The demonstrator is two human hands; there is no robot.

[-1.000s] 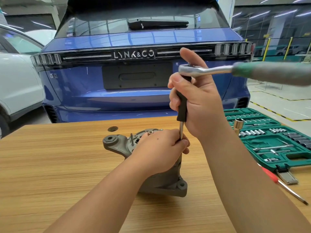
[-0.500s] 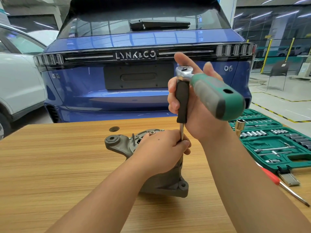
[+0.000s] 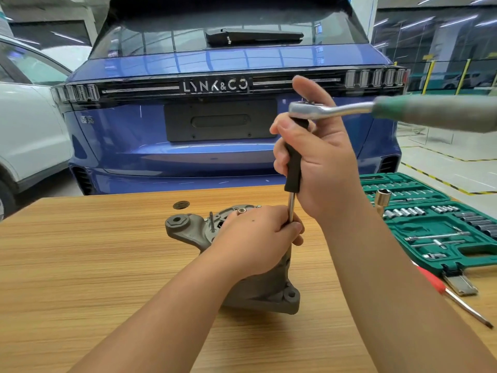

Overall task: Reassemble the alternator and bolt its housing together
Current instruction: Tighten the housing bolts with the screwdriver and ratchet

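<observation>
On the wooden bench (image 3: pixel 80 259) stands the grey cast-metal alternator (image 3: pixel 258 289), where the left hand (image 3: pixel 258 238) pinches the steel shaft of a black-handled extension bar (image 3: pixel 293 168) gripped by the right hand (image 3: pixel 322 162), a chrome ratchet wrench with green-grey handle (image 3: pixel 376 110) fitted on top.

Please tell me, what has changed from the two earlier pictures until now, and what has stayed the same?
The ratchet handle swung: a second ago it pointed right, half a second ago toward the camera, and now it points right again. Nothing was taken or released. The right hand still grips the black extension, the left hand still steadies the shaft on the alternator, which has not moved.
</observation>
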